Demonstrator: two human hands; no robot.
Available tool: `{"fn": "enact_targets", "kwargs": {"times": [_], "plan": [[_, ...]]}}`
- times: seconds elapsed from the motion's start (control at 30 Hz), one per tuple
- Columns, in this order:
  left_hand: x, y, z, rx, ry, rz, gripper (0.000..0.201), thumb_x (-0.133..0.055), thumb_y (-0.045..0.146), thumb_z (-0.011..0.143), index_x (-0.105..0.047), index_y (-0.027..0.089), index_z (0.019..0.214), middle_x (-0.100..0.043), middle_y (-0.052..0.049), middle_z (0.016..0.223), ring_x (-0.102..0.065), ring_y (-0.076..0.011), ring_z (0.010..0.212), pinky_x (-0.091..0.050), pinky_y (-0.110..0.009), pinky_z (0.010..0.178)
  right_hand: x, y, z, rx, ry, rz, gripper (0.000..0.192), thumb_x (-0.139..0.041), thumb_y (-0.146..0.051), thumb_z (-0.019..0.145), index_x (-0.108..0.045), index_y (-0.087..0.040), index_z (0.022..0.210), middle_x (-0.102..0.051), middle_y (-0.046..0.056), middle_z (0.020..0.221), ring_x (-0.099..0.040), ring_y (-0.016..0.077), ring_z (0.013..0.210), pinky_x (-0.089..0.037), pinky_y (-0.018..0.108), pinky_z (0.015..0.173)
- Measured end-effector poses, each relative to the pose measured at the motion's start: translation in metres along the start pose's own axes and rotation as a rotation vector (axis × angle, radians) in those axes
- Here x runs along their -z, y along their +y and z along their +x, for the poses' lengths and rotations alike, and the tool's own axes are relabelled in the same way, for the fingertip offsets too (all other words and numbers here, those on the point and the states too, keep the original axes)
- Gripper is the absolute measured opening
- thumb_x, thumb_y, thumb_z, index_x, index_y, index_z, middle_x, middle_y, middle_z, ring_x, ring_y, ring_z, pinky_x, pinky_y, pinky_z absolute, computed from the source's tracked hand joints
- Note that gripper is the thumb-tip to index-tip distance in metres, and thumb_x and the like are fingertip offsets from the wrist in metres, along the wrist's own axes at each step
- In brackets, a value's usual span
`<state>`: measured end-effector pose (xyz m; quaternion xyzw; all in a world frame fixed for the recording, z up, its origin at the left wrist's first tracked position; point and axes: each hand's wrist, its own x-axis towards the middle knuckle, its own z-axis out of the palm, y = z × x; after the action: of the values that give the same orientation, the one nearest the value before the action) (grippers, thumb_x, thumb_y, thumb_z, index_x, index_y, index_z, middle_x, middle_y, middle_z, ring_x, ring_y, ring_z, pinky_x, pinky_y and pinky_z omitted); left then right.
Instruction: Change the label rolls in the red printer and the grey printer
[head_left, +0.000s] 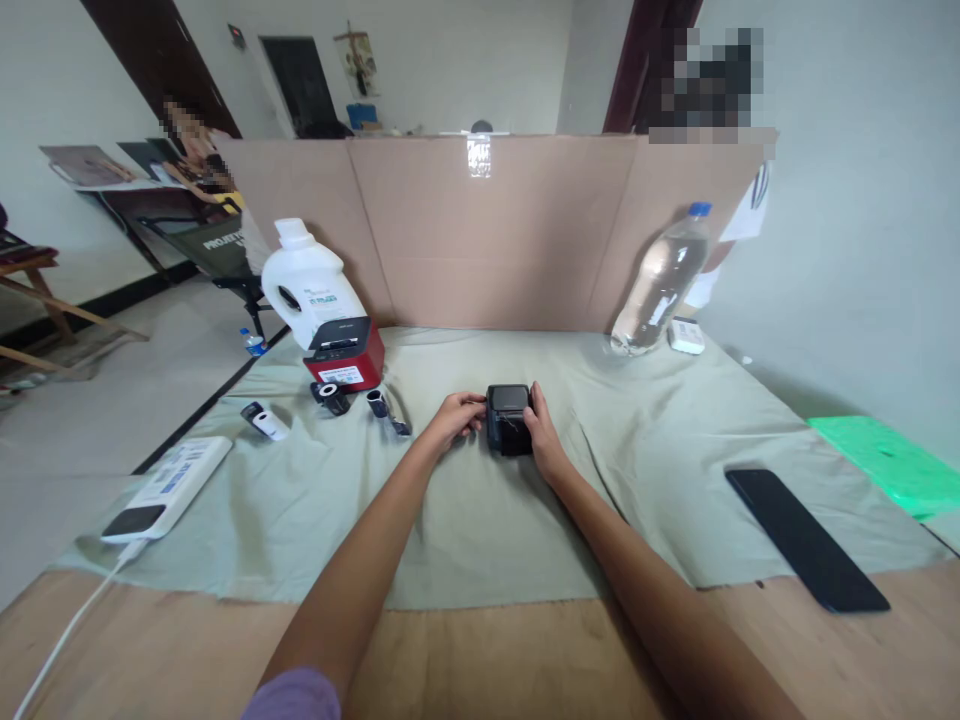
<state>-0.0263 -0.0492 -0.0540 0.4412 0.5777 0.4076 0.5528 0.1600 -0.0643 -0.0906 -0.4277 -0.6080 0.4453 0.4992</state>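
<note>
A small black box-shaped device point(508, 418) stands on the pale green cloth point(480, 500) at the middle of the table. My left hand point(456, 417) touches its left side with curled fingers. Against its right side rests my right hand point(541, 440), fingers reaching up over the top edge. Both hands hold the device between them.
A red and black printer point(343, 355) and a white jug point(306, 280) stand at the back left, with small black parts point(330, 396) in front. A clear water bottle point(660, 282) leans at the back right. A black phone point(806, 538) lies right; a white power bank point(169, 488) left. A cardboard screen point(495, 230) closes the back.
</note>
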Motion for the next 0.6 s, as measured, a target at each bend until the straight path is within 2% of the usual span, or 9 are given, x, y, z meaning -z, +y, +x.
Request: {"fn": "enact_targets", "kwargs": {"times": [0.2, 0.4, 0.6], "plan": [[0.0033, 0.0034, 0.0022, 0.076, -0.01, -0.017, 0.022, -0.066, 0.012, 0.08, -0.063, 0.012, 0.101, -0.063, -0.001, 0.07, -0.05, -0.0049, 0.045, -0.02, -0.018, 0.038, 0.0021, -0.0088, -0.0029, -0.012, -0.04, -0.09, 0.094, -0.038, -0.072, 0.092, -0.01, -0.019, 0.165, -0.015, 0.009, 0.171, -0.011, 0.0231, 0.159, -0.009, 0.048, 0.128], [0.0019, 0.0065, 0.004, 0.124, 0.021, 0.025, 0.019, -0.064, 0.012, 0.08, -0.064, 0.014, 0.1, -0.06, 0.001, 0.065, -0.049, -0.0053, 0.044, -0.019, -0.018, 0.038, 0.0033, -0.0033, -0.0038, -0.009, -0.072, -0.066, 0.091, -0.037, -0.071, 0.095, -0.003, -0.025, 0.165, -0.009, 0.005, 0.172, -0.007, 0.0217, 0.159, -0.008, 0.048, 0.129], [-0.0015, 0.0079, 0.0026, 0.121, 0.057, 0.04, 0.015, -0.064, 0.013, 0.08, -0.064, 0.014, 0.095, -0.06, 0.001, 0.065, -0.05, -0.0056, 0.044, -0.018, -0.018, 0.038, 0.0048, -0.0032, -0.006, -0.006, -0.086, -0.047, 0.088, -0.038, -0.068, 0.097, -0.002, -0.025, 0.165, -0.007, 0.005, 0.173, -0.006, 0.0225, 0.159, -0.008, 0.049, 0.129]]}}
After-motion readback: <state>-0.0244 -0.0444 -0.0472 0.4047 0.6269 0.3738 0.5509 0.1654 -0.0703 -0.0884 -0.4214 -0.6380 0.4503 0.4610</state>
